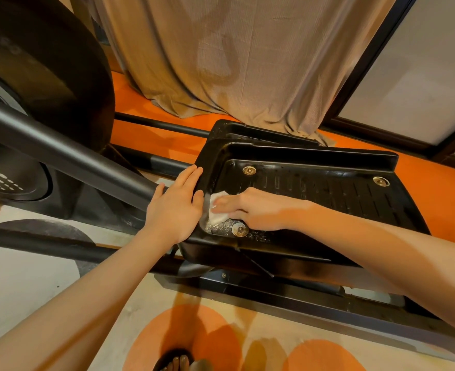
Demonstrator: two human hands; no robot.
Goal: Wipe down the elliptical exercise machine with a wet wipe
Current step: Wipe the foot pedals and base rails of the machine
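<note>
This looks like a room in a home used for exercise. A black elliptical exercise machine [301, 194] stands on a cream rug with orange circles [183, 341], beside a long beige fabric curtain [234, 54] pooling on the orange floor [151, 129].

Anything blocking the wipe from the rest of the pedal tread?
Nothing loose. The right hand presses the wipe at the pedal front corner; only bolt heads stick up from the tread. The left hand rests outside the rim.
</note>
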